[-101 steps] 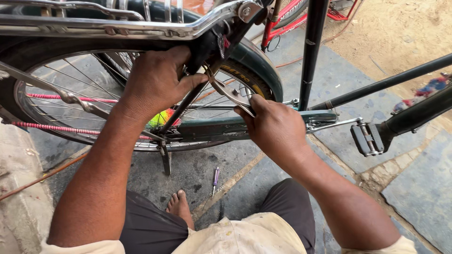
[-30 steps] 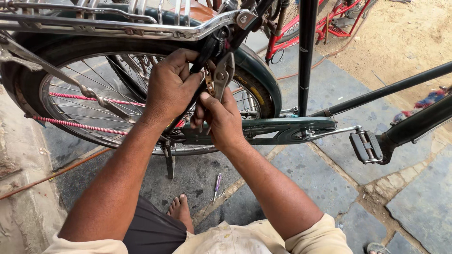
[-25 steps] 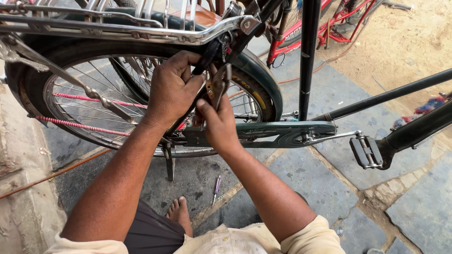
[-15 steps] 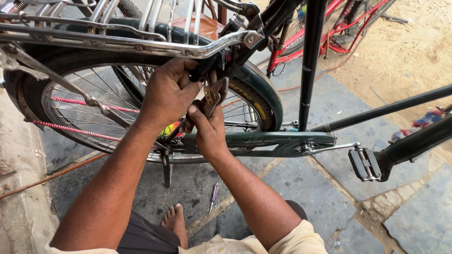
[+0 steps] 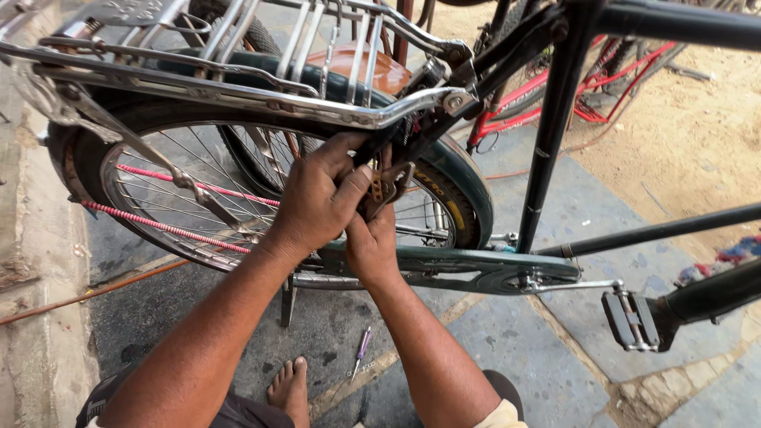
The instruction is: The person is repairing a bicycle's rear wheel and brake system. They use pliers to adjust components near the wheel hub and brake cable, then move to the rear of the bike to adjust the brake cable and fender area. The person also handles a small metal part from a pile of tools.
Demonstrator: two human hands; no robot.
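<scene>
Two hands, left hand point(image 5: 317, 202), right hand point(image 5: 372, 246), gripping one pliers point(image 5: 384, 186), one rear wheel point(image 5: 238, 198)

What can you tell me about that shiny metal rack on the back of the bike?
The rear rack is a flat carrier of silvery metal rods and bars, a bit dull and scuffed. It sits level above the back wheel, over the dark mudguard, and narrows to a rounded front end with a bolt. A thin stay slants down from it across the spokes. The left hand works just under its front end.
</scene>
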